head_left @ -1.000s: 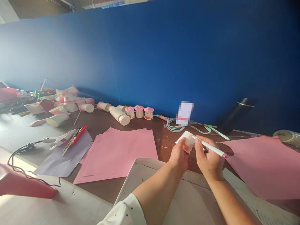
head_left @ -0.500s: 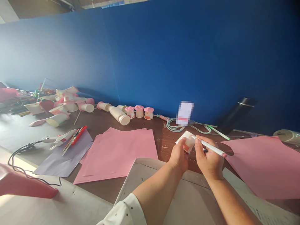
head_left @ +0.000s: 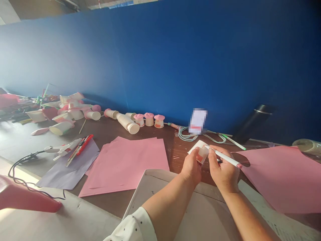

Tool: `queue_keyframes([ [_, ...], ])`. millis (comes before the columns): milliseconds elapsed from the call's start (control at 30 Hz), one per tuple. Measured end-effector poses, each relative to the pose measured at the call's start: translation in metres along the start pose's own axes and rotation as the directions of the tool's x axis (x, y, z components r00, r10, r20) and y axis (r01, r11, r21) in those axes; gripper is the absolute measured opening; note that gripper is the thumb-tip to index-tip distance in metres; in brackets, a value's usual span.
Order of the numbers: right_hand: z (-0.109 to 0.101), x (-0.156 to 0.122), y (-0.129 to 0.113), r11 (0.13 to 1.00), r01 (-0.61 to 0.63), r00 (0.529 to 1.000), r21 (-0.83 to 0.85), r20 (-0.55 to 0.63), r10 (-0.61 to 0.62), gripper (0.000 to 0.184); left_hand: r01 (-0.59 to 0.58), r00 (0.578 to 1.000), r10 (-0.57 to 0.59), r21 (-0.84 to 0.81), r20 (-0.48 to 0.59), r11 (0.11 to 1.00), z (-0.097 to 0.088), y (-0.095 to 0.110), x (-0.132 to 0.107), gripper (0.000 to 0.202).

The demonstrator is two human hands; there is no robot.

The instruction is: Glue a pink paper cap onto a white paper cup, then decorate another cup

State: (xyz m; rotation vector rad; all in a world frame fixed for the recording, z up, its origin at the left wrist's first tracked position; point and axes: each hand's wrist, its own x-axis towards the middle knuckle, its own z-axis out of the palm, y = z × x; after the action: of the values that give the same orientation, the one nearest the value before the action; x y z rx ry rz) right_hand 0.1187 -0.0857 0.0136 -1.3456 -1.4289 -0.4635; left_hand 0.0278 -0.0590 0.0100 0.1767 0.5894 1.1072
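My left hand [head_left: 192, 167] is closed around a small white paper cup [head_left: 200, 146] that bears orange-red marks on its side. The cup is tilted, and my fingers hide part of it. In my right hand [head_left: 224, 169] I grip a white marker pen [head_left: 227, 158] with a pink end, its tip touching or very near the cup's side. Beyond my hands, three small cups with pink paper tops [head_left: 158, 121] stand in a row. Beside them lies a long stack of nested paper cups [head_left: 127, 123].
Pink paper sheets [head_left: 130, 164] lie left of my hands, another pink sheet [head_left: 288, 177] to the right. A glue gun [head_left: 66, 147] and red scissors [head_left: 81, 147] rest on purple paper [head_left: 67, 170]. A dark bottle [head_left: 253, 122] stands by the blue partition [head_left: 163, 60], near a coiled cable [head_left: 185, 135].
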Motion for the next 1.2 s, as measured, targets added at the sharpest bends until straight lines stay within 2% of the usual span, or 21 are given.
queue_keyframes([
  [267,0.0006,0.0008,-0.0009,1.0,-0.019,1.0,-0.003,0.004,0.019,0.026,-0.004,1.0,0.003,-0.01,-0.012,1.0,0.0019,0.0017,-0.0025,0.018],
  [467,0.0001,-0.0004,-0.0003,0.997,-0.076,0.997,0.01,0.031,0.075,0.029,-0.007,1.0,0.007,-0.009,0.023,1.0,0.0001,0.0007,0.0004,0.02],
  [633,0.0003,-0.0013,-0.0001,0.994,-0.104,0.994,0.014,0.043,0.103,0.031,0.007,1.0,-0.007,0.001,-0.001,1.0,0.0003,0.0026,-0.0012,0.02],
  [1033,0.0002,-0.0007,-0.0005,0.994,-0.109,0.993,0.017,0.047,0.108,0.03,0.01,1.0,-0.009,-0.013,0.015,1.0,0.0005,0.0027,-0.0009,0.02],
  [1200,0.0001,-0.0007,-0.0002,0.996,-0.093,0.995,0.011,0.042,0.092,0.03,0.051,0.999,-0.051,-0.024,0.006,0.998,0.001,0.004,-0.0017,0.019],
])
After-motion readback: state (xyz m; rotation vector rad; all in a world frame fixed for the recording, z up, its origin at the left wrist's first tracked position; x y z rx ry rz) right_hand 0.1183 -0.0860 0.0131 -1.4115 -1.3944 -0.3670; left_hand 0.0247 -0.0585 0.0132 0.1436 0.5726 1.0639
